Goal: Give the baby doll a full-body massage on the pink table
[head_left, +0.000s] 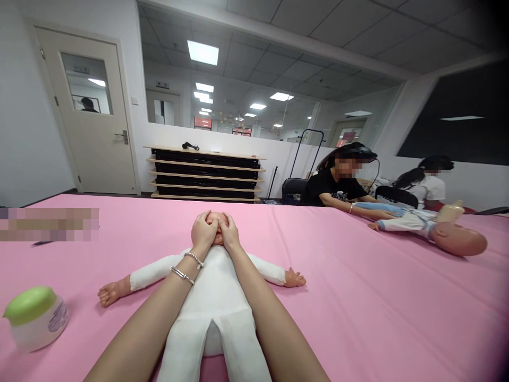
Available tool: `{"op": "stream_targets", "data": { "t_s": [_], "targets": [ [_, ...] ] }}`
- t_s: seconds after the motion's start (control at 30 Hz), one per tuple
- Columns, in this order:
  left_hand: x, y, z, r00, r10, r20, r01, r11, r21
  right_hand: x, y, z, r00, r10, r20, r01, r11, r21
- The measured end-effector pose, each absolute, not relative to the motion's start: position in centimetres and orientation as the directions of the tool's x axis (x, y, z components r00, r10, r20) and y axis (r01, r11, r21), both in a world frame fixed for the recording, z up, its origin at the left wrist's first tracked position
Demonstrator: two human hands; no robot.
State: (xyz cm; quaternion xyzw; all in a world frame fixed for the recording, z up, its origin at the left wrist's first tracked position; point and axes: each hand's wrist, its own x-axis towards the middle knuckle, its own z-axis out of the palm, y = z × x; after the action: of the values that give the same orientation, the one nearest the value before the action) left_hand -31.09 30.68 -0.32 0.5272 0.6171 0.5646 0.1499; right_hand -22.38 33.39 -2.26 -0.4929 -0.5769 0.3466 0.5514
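A baby doll in a white cloth suit is laid on its back, arms spread, on the pink-covered table. Its head is cupped from both sides by the left hand and right hand, fingers curled against it. A white jar with a green lid is noted well apart, near the left forearm.

A training room: pink-covered table, practice dolls, office ceiling lights.
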Motion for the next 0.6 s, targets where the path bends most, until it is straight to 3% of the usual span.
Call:
{"op": "stream_targets", "data": {
  "t_s": [0.37,0.6],
  "targets": [
    [-31.08,30.76,-0.14,-0.422,0.84,0.341,0.403,-0.163,0.9,-22.66,33.43,-1.75,0.164,0.965,0.204,0.186,0.173,-0.967],
    [-31.17,30.9,-0.46,-0.382,0.826,0.415,0.491,-0.199,0.848,-22.31,33.54,-2.33,0.1,0.95,0.295,0.172,0.276,-0.946]
  ]
}}
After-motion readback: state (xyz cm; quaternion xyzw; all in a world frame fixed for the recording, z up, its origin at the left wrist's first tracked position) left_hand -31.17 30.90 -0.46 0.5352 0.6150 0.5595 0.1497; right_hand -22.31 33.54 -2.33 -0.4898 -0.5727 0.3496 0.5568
